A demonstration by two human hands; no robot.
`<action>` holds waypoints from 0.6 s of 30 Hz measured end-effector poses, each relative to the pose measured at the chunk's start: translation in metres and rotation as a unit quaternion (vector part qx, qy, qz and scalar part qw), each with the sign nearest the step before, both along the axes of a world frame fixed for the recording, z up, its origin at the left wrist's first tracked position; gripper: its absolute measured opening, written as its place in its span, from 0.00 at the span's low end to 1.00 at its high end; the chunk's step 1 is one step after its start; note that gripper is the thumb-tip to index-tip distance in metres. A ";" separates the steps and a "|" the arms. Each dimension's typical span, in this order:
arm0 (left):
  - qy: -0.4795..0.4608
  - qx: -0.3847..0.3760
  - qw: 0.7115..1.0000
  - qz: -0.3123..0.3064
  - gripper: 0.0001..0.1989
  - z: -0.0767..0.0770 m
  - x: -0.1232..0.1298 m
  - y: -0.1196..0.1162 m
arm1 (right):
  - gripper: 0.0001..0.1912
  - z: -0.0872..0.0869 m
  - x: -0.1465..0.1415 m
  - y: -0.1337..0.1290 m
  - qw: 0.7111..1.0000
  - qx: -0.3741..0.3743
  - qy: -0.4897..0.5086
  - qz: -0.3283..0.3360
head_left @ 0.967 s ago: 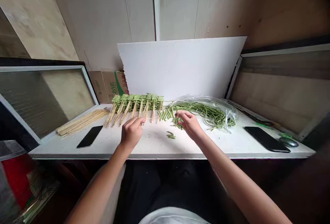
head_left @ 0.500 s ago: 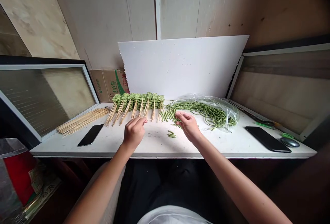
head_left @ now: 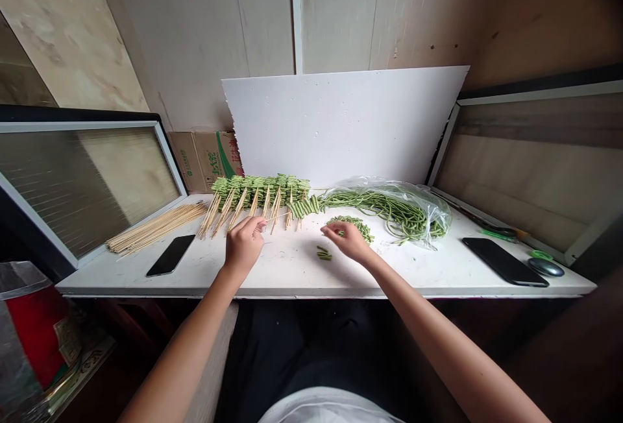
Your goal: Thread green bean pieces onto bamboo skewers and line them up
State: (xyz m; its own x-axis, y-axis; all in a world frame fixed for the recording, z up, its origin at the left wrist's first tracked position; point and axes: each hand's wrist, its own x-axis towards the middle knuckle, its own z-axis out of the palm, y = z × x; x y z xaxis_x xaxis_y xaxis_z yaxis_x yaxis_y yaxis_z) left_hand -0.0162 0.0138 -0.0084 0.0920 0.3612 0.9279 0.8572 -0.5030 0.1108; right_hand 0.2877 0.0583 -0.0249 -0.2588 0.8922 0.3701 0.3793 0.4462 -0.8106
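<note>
My left hand (head_left: 244, 241) is closed in a pinch on the blunt end of a bamboo skewer (head_left: 277, 216). A row of short green bean pieces (head_left: 305, 205) is threaded along the skewer's far part, which tilts up to the right. My right hand (head_left: 348, 240) is off the skewer, fingers bent and slightly apart, with nothing visible in them. It hovers in front of a pile of cut bean pieces (head_left: 361, 227), partly hiding it. A few loose bean pieces (head_left: 324, 253) lie on the white table just below its fingertips.
Finished bean skewers (head_left: 260, 191) are stacked at the back left, sticks toward me. Bare skewers (head_left: 156, 227) and a phone (head_left: 171, 255) lie left. Long beans (head_left: 403, 212) in a plastic bag sit right, near another phone (head_left: 505, 261) and a mouse (head_left: 546, 267). A white board (head_left: 348, 124) stands behind.
My right hand has let go of the bean end of the skewer and come down toward the loose pieces. My left hand has drawn the loaded skewer slightly left.
</note>
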 end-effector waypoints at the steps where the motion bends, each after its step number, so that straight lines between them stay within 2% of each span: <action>1: 0.002 -0.001 1.000 0.001 0.20 -0.001 -0.001 0.001 | 0.16 -0.007 0.000 0.002 0.998 0.012 -0.069 -0.004; 3: 0.006 -0.005 1.000 0.001 0.20 -0.002 -0.001 0.002 | 0.12 -0.019 0.000 0.006 0.985 0.031 -0.169 -0.025; 5: 0.005 -0.010 1.000 0.001 0.19 -0.003 0.000 0.002 | 0.10 -0.028 -0.001 0.008 0.972 0.037 -0.227 -0.051; 11: 0.004 -0.025 1.000 0.000 0.20 -0.005 0.002 0.001 | 0.08 -0.032 0.000 0.011 0.962 0.036 -0.262 -0.066; 14: 0.003 -0.024 1.000 0.002 0.19 -0.004 0.001 0.002 | 0.07 -0.027 0.004 0.014 0.982 0.029 -0.177 -0.055; 16: -0.004 -0.024 1.000 0.003 0.19 -0.003 0.001 0.001 | 0.11 -0.022 0.009 0.018 0.998 -0.014 -0.059 -0.032; 18: -0.013 -0.021 1.000 0.000 0.20 -0.002 0.001 0.001 | 0.17 -0.014 0.014 0.020 0.994 -0.069 0.086 0.001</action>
